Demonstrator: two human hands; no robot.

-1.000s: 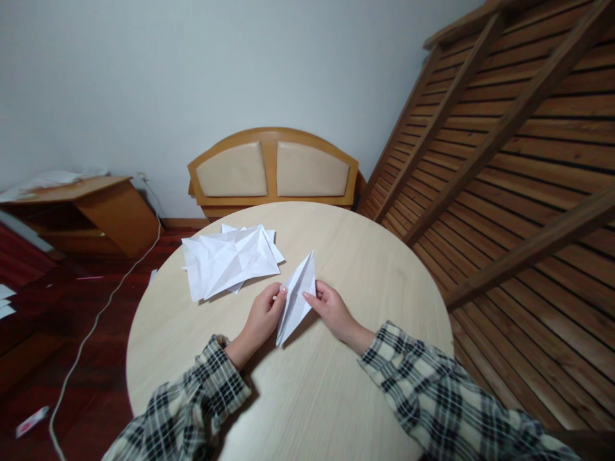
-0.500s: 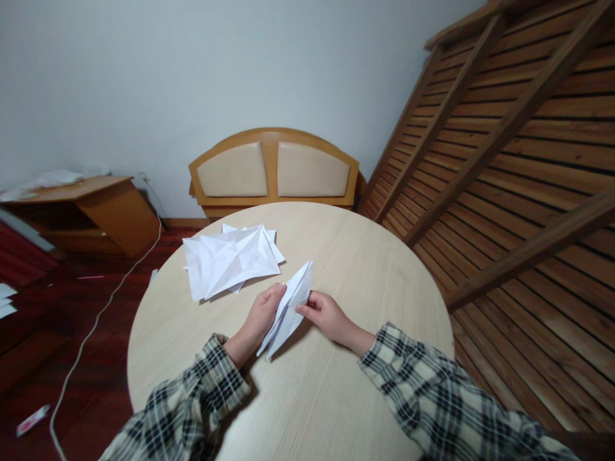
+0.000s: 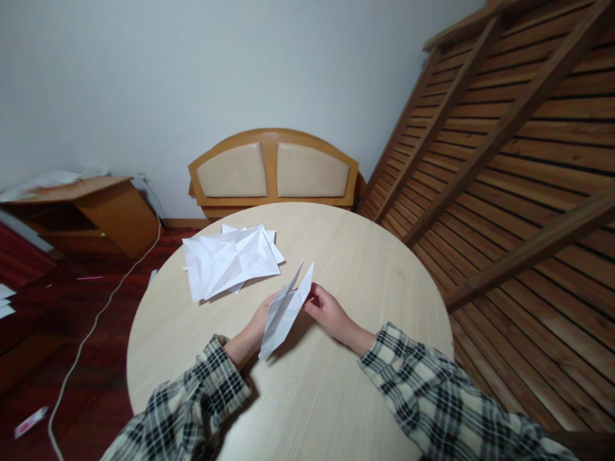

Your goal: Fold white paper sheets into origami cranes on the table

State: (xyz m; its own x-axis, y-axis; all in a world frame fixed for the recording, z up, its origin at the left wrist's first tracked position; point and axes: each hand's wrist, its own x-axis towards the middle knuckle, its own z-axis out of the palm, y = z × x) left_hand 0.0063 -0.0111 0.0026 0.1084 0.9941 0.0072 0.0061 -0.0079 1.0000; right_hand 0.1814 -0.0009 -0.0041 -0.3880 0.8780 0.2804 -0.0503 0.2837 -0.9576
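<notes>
A folded white paper shape, long and pointed at both ends, is held just above the round pale wooden table. My left hand grips its left side from behind and is mostly hidden by the paper. My right hand pinches its right edge near the upper tip. The upper end splits into two thin points. Both sleeves are plaid.
A loose pile of creased white paper sheets lies on the table's far left. A wooden chair back stands beyond the table. A slatted wooden frame leans at the right; a low cabinet and a cable are on the left floor.
The paper shape has tilted up on edge and shifted slightly left. My left hand slid behind it, and the upper tip has parted into two points.
</notes>
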